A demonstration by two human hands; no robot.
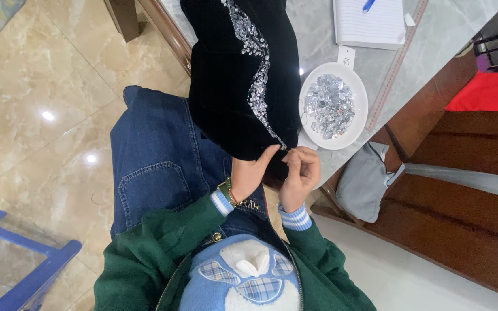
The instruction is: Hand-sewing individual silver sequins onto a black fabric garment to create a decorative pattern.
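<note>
Black garment [234, 86] with sequin trim [257, 69] gripped at its lower edge by left hand [250, 173]; right hand [301, 173] pinched shut at trim's end; dish [361, 115] of sequins just beyond right hand.

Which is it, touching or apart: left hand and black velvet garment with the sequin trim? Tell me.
Touching. The head view shows the left hand gripping the black velvet garment's lower edge, thumb pressed on the fabric.

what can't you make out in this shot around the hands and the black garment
Head view only:
- Whatever the right hand pinches at the rhinestone trim: too small, covered by fingertips.
- Left hand palm side: hidden under the black velvet garment.
- Notepad and pen: cut off by the top edge.
- Single stones in the white plate: too small.
</note>
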